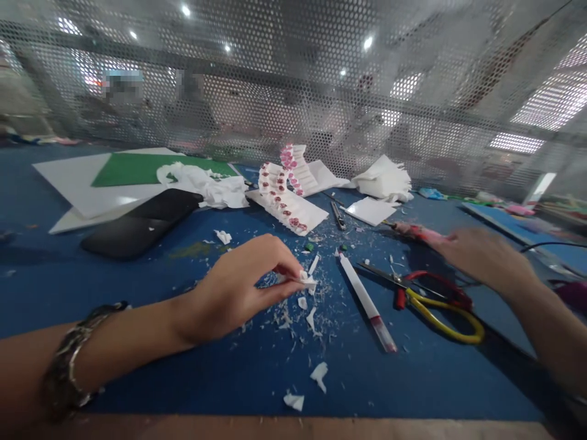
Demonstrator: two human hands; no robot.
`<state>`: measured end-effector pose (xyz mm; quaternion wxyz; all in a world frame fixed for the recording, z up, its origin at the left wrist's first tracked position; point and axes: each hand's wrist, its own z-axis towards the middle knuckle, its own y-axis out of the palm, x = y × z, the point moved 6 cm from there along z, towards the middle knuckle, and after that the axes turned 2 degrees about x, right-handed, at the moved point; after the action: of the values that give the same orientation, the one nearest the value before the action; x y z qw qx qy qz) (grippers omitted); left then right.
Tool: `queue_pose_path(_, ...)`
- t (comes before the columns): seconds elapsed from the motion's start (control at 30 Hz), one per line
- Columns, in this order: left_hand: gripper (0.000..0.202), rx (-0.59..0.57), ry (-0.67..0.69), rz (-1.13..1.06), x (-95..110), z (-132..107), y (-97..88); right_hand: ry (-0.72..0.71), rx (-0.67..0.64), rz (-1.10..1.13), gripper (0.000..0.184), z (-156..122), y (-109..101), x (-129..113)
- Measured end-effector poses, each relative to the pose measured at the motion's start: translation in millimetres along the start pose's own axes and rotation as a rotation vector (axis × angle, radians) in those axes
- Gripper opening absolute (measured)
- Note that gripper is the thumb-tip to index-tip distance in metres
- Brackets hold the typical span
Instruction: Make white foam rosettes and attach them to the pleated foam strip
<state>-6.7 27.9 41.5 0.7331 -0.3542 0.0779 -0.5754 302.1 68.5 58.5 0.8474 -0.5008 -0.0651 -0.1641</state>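
My left hand (243,287) hovers low over the blue table cover (137,366), its fingers pinched on a small white paper scrap (308,281). Loose white scraps (316,373) lie scattered below it. My right hand (481,253) reaches out to the right, blurred by motion, its fingers at a pink-handled tool (415,231); whether it grips the tool is unclear. A white stick with a pink end (367,302) lies between the hands. Scissors with red and yellow handles (435,299) lie just under my right hand.
A black phone (142,223) lies at the left by white and green sheets (137,170). Folded white paper pieces with pink dots (282,192) and stacked white paper (383,180) sit further back. A perforated metal screen (293,91) closes the far side. The table's wooden edge (293,428) runs along the front.
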Motion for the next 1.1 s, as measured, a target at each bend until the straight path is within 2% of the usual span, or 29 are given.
queue_pose_path(0.07,0.006,0.015,-0.004,0.000,0,0,0.0,-0.009,0.253,-0.112,0.030,-9,-32,-17)
queue_pose_path(0.1,0.007,0.025,0.003,0.006,0,0,-0.2,-0.087,0.365,-0.055,0.026,-17,-48,-34)
queue_pose_path(0.13,0.007,0.034,0.011,0.013,1,-1,-0.4,-0.215,0.425,0.059,0.025,-26,-62,-54)
queue_pose_path(0.2,0.007,0.054,0.036,0.019,3,-2,-1.4,-0.464,0.438,0.291,0.025,-45,-84,-94)
queue_pose_path(0.27,0.007,0.067,0.076,0.019,6,-2,-2.4,-0.707,0.421,0.416,0.026,-66,-99,-130)
queue_pose_path(0.37,0.008,0.080,0.189,0.024,13,-3,-3.9,-0.834,0.348,0.513,0.026,-81,-103,-160)
queue_pose_path(0.43,0.010,0.079,0.258,0.040,17,-5,-4.2,-0.855,0.320,0.572,0.028,-83,-99,-167)
queue_pose_path(0.53,0.013,0.059,0.283,0.056,18,-7,-3.2,-0.827,0.299,0.637,0.030,-81,-90,-168)
queue_pose_path(0.87,0.011,0.024,0.224,0.051,19,-4,-1.0,-0.761,0.274,0.677,0.032,-81,-91,-164)
queue_pose_path(1.1,0.014,0.066,0.135,-0.084,15,-5,-1.1,-0.758,0.310,0.649,0.031,-80,-94,-163)
